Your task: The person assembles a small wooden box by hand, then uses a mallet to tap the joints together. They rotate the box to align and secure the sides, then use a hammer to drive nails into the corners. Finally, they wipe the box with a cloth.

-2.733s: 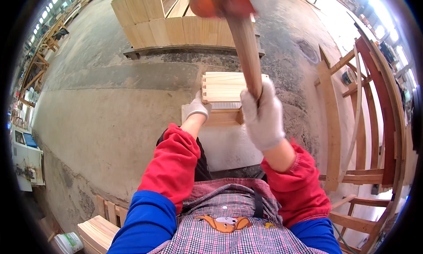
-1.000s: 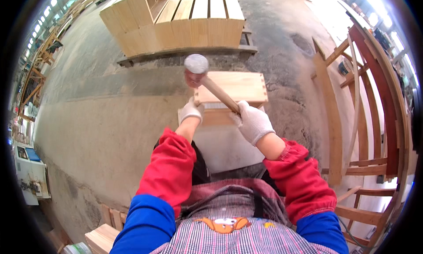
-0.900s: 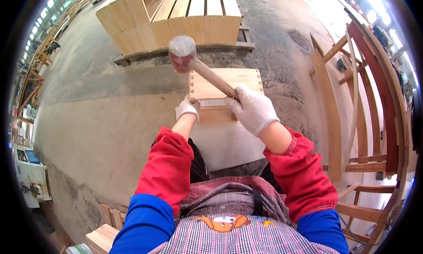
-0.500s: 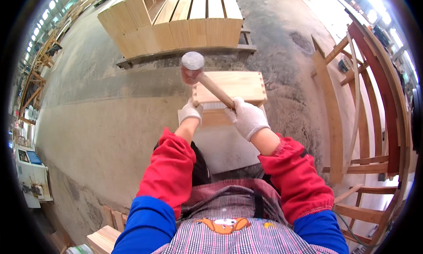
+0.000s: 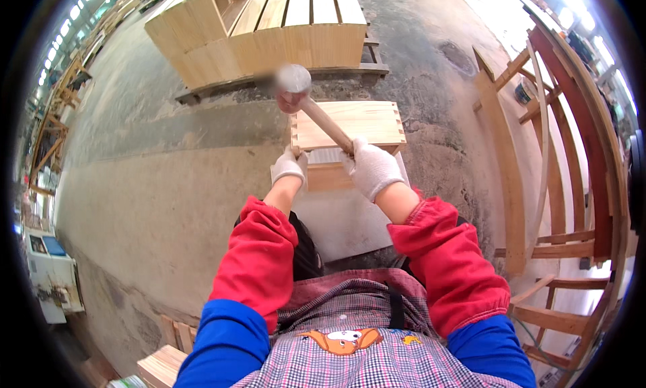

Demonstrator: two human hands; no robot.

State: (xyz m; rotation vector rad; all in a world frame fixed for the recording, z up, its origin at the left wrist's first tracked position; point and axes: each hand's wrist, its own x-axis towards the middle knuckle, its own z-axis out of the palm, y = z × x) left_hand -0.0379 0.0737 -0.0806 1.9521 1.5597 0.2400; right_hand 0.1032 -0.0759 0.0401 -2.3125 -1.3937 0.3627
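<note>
A pale wooden box (image 5: 370, 119) with finger-jointed corners stands in front of me on a white board (image 5: 343, 226). In a white work glove, my left hand (image 5: 289, 168) is closed on the box's near left corner; some of its fingers are hidden behind the wood. My right hand (image 5: 374, 170), gloved too, grips the wooden handle of a mallet (image 5: 328, 126). The mallet's round head, whitish above and reddish below, is raised over the box's left end and slightly blurred.
Beyond the box, several larger pale wooden boxes (image 5: 282, 48) stand together on a pallet (image 5: 374, 68). Wooden frames (image 5: 515, 179) lean along the right side. A white machine (image 5: 50, 274) is at the far left, and wooden pieces (image 5: 163, 364) lie by my lower left.
The mallet and my right hand have shifted slightly up and left in the picture. My left hand stays at the box's corner. The whole view has tilted a little.
</note>
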